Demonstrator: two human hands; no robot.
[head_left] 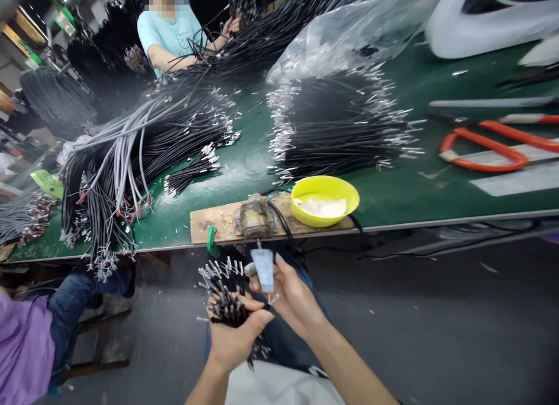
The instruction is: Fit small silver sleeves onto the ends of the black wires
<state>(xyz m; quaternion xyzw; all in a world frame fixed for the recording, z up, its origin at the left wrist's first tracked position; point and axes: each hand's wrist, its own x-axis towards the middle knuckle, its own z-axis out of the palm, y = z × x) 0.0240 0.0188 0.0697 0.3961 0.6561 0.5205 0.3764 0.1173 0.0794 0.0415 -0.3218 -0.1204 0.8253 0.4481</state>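
Observation:
My left hand [238,338] is closed around a bundle of short black cables [229,303] with bare, silvery ends pointing up. Between its thumb and forefinger a single cable sticks out toward the right. My right hand [297,297] curls around a light blue tapered piece [264,270], its fingers partly hidden behind it. A thin metal shaft links the top of that piece with a small motor [254,217] wrapped in clear plastic. The motor sits on a wooden board [205,223] at the table's edge. Both hands are close together over my lap.
A yellow bowl [325,217] with white material rests on the board's right end, beside a green hook [212,242]. Behind lie stacked black cables [336,119], grey cables [126,143] and orange-handled cutters [484,145]. Across the green table [248,154] a co-worker [174,35] handles cables; another person [26,341] sits left.

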